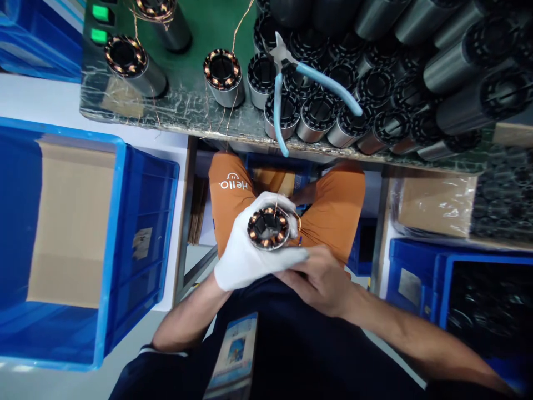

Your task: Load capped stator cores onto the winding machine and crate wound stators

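Observation:
My left hand (pixel 244 253), in a white glove, is wrapped around a motor stator (pixel 268 229) above my lap. The stator's open end faces up, with copper windings round its ring and loose copper wire at its far side. My right hand (pixel 318 280) is bare and its fingers are drawn together beside the gloved thumb tip. What lies between those fingers, if anything, is hidden. Diagonal cutters (pixel 280 58) with light blue handles rest open across the upright stators on the bench, beyond both hands.
The green workbench (pixel 200 25) has a worn front edge. A wound stator (pixel 222 78) stands there, near other wound ones; many unwound stators (pixel 318 116) crowd the right. A blue bin (pixel 110 250) holding cardboard is at left. Another blue bin (pixel 443 289) with dark parts is at right.

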A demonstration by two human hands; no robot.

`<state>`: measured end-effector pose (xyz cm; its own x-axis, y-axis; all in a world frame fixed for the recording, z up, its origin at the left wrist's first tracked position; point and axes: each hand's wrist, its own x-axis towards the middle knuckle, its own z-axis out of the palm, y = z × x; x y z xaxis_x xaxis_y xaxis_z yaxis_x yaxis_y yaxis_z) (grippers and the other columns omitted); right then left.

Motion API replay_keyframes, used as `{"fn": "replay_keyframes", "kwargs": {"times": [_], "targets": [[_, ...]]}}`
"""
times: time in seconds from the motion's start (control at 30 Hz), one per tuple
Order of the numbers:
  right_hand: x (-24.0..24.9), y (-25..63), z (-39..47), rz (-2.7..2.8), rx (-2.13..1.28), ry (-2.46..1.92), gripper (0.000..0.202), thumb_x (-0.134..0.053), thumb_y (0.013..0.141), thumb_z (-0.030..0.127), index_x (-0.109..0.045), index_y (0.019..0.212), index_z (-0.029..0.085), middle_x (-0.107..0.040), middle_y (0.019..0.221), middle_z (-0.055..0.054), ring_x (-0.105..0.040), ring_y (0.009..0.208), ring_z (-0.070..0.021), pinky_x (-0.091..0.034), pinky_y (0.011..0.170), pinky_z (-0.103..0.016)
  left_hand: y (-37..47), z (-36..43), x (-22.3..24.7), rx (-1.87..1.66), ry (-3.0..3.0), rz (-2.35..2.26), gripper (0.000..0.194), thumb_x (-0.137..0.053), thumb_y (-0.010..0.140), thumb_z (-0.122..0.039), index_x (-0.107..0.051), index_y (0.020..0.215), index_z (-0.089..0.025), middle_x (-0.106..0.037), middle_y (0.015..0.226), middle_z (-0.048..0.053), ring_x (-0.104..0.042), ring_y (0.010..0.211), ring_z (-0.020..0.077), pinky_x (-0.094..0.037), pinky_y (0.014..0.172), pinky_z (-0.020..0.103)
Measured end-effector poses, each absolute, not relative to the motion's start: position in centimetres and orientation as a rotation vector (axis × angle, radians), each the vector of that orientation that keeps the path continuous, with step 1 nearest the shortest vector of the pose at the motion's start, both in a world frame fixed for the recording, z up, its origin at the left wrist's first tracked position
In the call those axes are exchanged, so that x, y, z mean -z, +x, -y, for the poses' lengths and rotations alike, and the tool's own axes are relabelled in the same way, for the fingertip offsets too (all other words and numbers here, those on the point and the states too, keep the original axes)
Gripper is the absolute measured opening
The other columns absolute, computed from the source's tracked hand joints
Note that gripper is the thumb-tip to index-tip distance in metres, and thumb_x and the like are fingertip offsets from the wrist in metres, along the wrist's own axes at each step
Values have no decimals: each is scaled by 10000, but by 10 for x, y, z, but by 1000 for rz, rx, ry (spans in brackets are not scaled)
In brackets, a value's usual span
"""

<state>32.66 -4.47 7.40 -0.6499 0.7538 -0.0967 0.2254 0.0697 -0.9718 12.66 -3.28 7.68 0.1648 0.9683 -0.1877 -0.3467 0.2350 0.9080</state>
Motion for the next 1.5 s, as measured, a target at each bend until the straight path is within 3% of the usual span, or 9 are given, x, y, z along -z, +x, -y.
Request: {"fn": "replay_keyframes", "kwargs": {"times": [0.17, 0.33, 0.47, 0.7, 0.87, 1.0, 1.3, 1.43, 1.5], "targets": [[-47, 355, 40, 2004, -1685, -1186, 523, -632, 1187, 476, -704, 747, 202, -624, 681, 12, -540, 624, -133, -350, 616, -293, 126, 30, -86, -1153, 1149, -1149, 375, -995, 754, -133, -719, 995, -210, -787, 964, 20, -742, 805, 166, -650, 809, 292], [-91, 356, -1, 1486, -1785, -1225, 376, -734, 1133, 582, -872, 1167, 234, -672, 758, 28, -574, 588, -115, -413, 552, -257, 122, 38, -97, -1025, 1429, -1298, 674, -988, 809, -199, -715, 1423, -259, -837, 1158, 24, -833, 914, 193, -710, 895, 299], [-109, 332, -16, 1310, -1884, -1102, 218, -976, 948, 410, -875, 981, 220, -742, 839, 8, -631, 643, -115, -473, 567, -242, 130, 43, -99, -933, 1484, -1363, 865, -984, 840, -269, -582, 1605, -296, -813, 1387, 44, -861, 1144, 241, -722, 979, 309], [-108, 326, -3, 1504, -1524, -1231, 164, -821, 1054, 268, -771, 909, 208, -691, 835, 32, -514, 602, -75, -394, 507, -231, 143, 56, -86, -1187, 1537, -1518, 546, -920, 753, -305, -628, 1213, -278, -781, 929, -3, -767, 709, 192, -640, 655, 344], [-116, 342, -4, 1457, -1582, -1239, 193, -781, 1101, 309, -727, 935, 225, -648, 766, 54, -553, 512, -82, -424, 444, -242, 134, 57, -76, -1456, 1582, -1202, 526, -885, 653, -175, -697, 1135, -268, -769, 887, 13, -738, 716, 214, -612, 662, 383], [-127, 354, -10, 1783, -849, -1139, 124, -903, 1021, 276, -782, 1045, 266, -798, 932, 1, -716, 672, -145, -582, 567, -296, 123, 47, -88, -1302, 1553, -1233, 495, -806, 634, -108, -669, 1090, -246, -723, 955, 22, -726, 811, 198, -591, 712, 352], [-112, 376, -25, 2583, -471, -730, 162, -743, 1110, 107, -832, 1179, 222, -903, 1200, -33, -868, 936, -176, -668, 795, -296, 115, 47, -84, -982, 1954, -1422, 343, -899, 832, -261, -681, 1096, -239, -776, 1004, 27, -770, 840, 204, -595, 767, 355], [-110, 369, -11, 2520, -832, -1098, 537, -662, 1141, 183, -583, 1670, 129, -629, 1710, -201, -769, 1396, -301, -689, 1048, -391, 115, 48, -76, -691, 2365, -1519, 197, -828, 911, -290, -739, 1077, -231, -844, 998, 28, -788, 768, 232, -533, 691, 398], [-109, 358, -2, 2540, -1020, -1077, 665, -540, 1149, 161, -366, 1778, 34, -649, 1646, -284, -775, 1353, -340, -685, 1022, -458, 120, 46, -77, -623, 2433, -1497, 179, -803, 913, -292, -778, 1079, -233, -846, 994, 36, -769, 723, 235, -500, 639, 405]]}}
